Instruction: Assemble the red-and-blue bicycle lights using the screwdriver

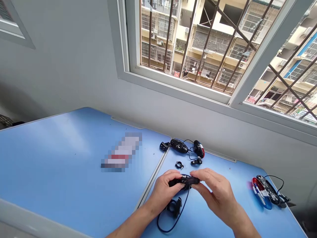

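Observation:
A black device with a thin cable is held between both hands above the blue table, near the seam. My left hand pinches its left end, and my right hand grips its right end between thumb and fingers. The cable loops down to a black clamp-like part just below. Beyond the hands, a small black ring clamp lies on the table. Further back sit a black oval device, a black and red piece and a small black bracket, with wires among them.
On the blue table, a blurred flat item lies left of the seam. At the far right are a red and blue shell and a black device with a cable. A wall and barred window stand behind.

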A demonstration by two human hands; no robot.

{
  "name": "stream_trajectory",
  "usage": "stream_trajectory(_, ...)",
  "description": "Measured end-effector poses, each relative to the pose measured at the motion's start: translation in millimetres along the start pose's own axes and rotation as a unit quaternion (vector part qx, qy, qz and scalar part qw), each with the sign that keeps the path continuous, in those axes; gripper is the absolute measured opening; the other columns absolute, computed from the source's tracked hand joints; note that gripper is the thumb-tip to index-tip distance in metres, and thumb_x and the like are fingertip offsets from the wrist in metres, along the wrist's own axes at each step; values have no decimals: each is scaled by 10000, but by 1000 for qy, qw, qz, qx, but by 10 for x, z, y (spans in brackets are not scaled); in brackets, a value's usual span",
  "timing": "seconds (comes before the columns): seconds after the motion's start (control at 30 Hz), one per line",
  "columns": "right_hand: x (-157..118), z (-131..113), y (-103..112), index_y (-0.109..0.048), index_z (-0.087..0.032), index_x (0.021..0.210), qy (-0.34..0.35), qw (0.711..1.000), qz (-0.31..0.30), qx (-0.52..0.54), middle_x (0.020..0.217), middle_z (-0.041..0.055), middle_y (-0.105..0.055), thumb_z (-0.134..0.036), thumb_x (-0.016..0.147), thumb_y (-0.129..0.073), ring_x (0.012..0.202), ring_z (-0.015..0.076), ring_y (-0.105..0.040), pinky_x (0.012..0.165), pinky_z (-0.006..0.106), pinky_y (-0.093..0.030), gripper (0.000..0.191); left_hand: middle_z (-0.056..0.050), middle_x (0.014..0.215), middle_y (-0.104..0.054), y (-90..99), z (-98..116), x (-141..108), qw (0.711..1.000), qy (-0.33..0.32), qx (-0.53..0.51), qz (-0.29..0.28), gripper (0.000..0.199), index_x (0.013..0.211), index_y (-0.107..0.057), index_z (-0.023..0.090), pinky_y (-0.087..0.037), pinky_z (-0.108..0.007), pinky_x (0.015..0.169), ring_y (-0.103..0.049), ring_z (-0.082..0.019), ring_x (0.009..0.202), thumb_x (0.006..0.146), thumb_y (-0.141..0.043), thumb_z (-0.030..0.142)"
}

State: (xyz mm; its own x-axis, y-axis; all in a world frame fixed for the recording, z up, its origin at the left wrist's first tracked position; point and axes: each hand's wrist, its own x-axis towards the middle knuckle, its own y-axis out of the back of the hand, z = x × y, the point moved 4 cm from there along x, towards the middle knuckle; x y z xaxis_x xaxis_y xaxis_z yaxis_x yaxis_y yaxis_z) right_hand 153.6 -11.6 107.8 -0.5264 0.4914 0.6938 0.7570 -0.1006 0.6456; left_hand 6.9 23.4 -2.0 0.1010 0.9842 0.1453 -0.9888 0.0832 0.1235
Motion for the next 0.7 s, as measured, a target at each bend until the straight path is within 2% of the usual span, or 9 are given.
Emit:
stream_trajectory(0.27,-38,-19,-64,-565,-192,979,-41,996,39,-63,735,36,-639,-165,901,-550,610,139,-567,548,245,-501,83,-47,969,-706,7,26,2,1000,-6,14,10,118,759,-748,233,-497,-334,904,-651,-238,962,692,-657,266)
stream_trajectory(0.47,-18,-44,-85,-558,-186,970,-35,992,90,-84,678,18,-607,-135,881,-557,574,132,-554,518,230,-495,103,-48,956,-705,5,42,7,1000,-9,7,7,112,759,-745,224,-492,-329,898,-651,-240,959,700,-654,253)
stream_trajectory(0.6,10,0,-86,-567,-207,1095,-16,997,61,-41,730,24,-641,-188,904,-556,609,135,-580,532,237,-518,192,-50,937,-700,9,54,5,1000,-17,0,-4,114,776,-737,216,-492,-337,896,-648,-240,949,708,-659,263)
stream_trajectory(0.7,18,14,-47,-555,-224,1192,2,1000,17,-24,902,71,-683,-185,918,-543,770,163,-640,647,277,-565,277,-44,922,-696,13,49,3,1000,-21,-1,-6,114,787,-732,214,-495,-332,893,-648,-233,939,711,-653,246)
